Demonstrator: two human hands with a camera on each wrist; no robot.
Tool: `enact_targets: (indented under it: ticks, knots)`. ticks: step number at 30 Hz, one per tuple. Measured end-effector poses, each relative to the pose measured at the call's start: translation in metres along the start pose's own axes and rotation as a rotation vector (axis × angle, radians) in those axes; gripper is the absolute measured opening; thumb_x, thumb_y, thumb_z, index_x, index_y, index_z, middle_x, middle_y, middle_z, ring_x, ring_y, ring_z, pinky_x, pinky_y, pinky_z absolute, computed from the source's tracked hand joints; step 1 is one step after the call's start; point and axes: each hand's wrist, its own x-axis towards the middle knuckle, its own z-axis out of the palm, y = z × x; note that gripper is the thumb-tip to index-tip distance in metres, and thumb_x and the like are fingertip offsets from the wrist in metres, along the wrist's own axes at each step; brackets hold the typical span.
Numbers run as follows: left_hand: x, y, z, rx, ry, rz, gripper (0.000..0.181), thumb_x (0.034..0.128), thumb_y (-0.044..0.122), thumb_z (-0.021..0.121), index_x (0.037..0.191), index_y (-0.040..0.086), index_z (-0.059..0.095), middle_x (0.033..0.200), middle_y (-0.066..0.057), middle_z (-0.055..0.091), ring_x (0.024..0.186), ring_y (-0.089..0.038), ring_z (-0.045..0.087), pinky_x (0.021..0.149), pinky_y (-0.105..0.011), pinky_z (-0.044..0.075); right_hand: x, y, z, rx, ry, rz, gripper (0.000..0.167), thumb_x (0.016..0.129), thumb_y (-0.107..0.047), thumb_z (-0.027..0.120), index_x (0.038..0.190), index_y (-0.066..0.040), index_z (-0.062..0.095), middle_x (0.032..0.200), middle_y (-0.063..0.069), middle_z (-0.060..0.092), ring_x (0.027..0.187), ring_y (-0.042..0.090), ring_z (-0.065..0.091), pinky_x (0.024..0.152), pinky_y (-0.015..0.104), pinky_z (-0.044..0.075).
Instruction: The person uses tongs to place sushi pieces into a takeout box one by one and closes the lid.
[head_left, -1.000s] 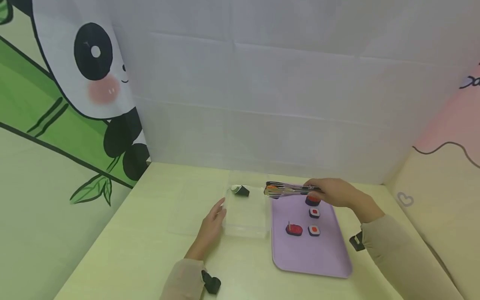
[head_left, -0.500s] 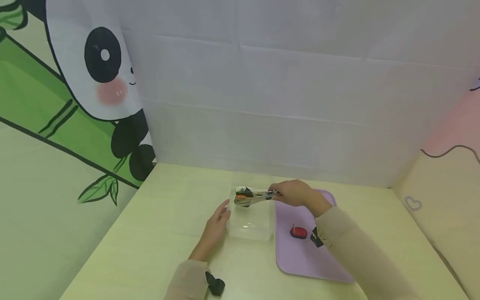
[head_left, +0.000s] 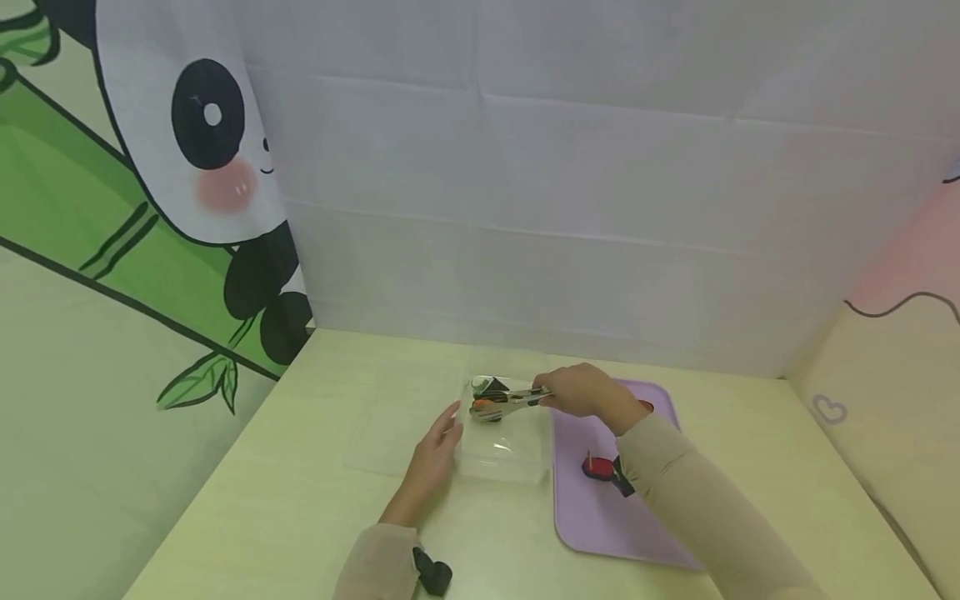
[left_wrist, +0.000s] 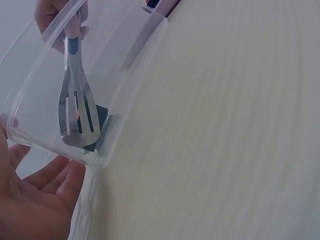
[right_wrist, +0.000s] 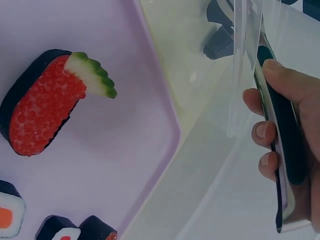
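My right hand [head_left: 581,390] grips metal tongs [head_left: 517,398] by their dark-padded handle. Their slotted heads [left_wrist: 80,120] reach down inside a clear plastic box [head_left: 502,471]. An orange-topped piece of toy sushi [head_left: 480,405] is at the tong heads; whether it is still pinched I cannot tell. Close behind lies a dark-wrapped sushi roll [head_left: 493,384] in the box's far left corner. My left hand [head_left: 431,458] touches the box's left side with loosely extended fingers. On the lavender tray [head_left: 592,533] sits a red-roe sushi piece [right_wrist: 42,110] with a green-edged slice.
More rolls, including an orange-centred roll [right_wrist: 10,215], lie on the tray, mostly hidden by the right arm in the head view. A faint clear plastic lid [head_left: 378,417] seems to lie left of the box. A white backdrop [head_left: 525,250] hangs behind the table.
The right hand has carried the tongs and orange-topped sushi left from above the tray into the box, then slightly lower. The left hand stays at the box's side.
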Motion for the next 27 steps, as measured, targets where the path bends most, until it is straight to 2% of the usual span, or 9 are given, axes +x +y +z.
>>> enact_targets:
  ticks: [7,13,17,23,27]
  knots:
    - [0.0,-0.002,0.004,-0.011,0.002,-0.016,0.048,0.1059,0.034,0.04,0.152,0.022,0.036,0.143,-0.019,0.046,0.13,-0.042,0.043,0.103,-0.061,0.033,0.003,-0.005,-0.001,-0.034,-0.063,0.032,0.025,0.096,-0.03,0.064,0.117,-0.017,0.065,0.102,-0.002,0.069,0.085,0.015,0.064,0.068,0.036,0.051]
    - [0.0,-0.003,0.006,-0.016,-0.004,-0.017,0.048,0.106,0.034,0.039,0.152,0.022,0.035,0.144,-0.018,0.046,0.13,-0.042,0.043,0.103,-0.061,0.033,-0.006,-0.002,-0.006,-0.022,-0.038,0.015,0.022,0.095,-0.028,0.065,0.113,-0.015,0.065,0.095,-0.005,0.067,0.079,0.013,0.061,0.067,0.035,0.051]
    - [0.001,-0.005,0.008,-0.004,-0.012,-0.021,0.048,0.1062,0.035,0.038,0.152,0.022,0.035,0.144,-0.02,0.044,0.129,-0.042,0.043,0.103,-0.062,0.033,-0.023,0.008,-0.009,0.046,0.007,0.011,0.023,0.096,-0.026,0.064,0.116,-0.014,0.065,0.096,-0.006,0.065,0.078,0.011,0.058,0.071,0.038,0.051]
    - [0.005,-0.008,0.006,0.023,0.003,-0.03,0.048,0.106,0.037,0.038,0.152,0.023,0.035,0.144,-0.019,0.044,0.13,-0.041,0.042,0.103,-0.06,0.034,-0.063,0.025,-0.015,0.117,0.06,0.064,0.041,0.098,-0.031,0.06,0.134,-0.01,0.057,0.115,0.002,0.065,0.092,0.013,0.061,0.083,0.042,0.051]
    - [0.007,-0.009,0.004,0.015,0.009,-0.027,0.048,0.1058,0.035,0.04,0.152,0.023,0.036,0.144,-0.019,0.045,0.131,-0.04,0.042,0.103,-0.059,0.034,-0.092,0.036,-0.016,0.153,0.09,0.077,0.042,0.098,-0.029,0.061,0.132,-0.005,0.057,0.11,0.004,0.066,0.091,0.016,0.062,0.081,0.045,0.052]
